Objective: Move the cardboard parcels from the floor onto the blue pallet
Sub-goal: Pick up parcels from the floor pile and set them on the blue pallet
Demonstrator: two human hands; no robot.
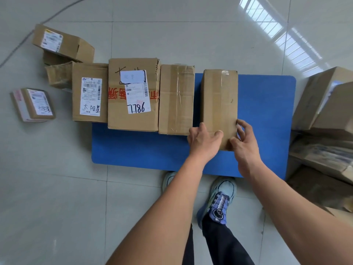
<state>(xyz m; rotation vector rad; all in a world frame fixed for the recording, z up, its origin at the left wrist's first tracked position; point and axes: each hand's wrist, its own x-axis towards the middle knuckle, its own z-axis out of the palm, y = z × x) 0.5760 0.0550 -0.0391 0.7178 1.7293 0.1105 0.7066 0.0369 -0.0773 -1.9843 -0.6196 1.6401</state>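
A plain taped cardboard parcel (219, 100) stands on the blue pallet (263, 115). My left hand (203, 139) grips its near left corner, thumb lying on the top face. My right hand (245, 143) grips its near right corner, fingers curled against the side. To its left, a taped parcel (176, 98), a larger parcel marked 7786 (132, 94) and a labelled parcel (88, 92) stand in a row along the pallet's far edge.
Small parcels lie on the tiled floor at the left: a flat one (33, 104), a crumpled one (59, 75) and a tilted one (63, 43). A heap of larger boxes (324, 111) rises beside the pallet's right edge. My feet (219, 199) stand at its near edge.
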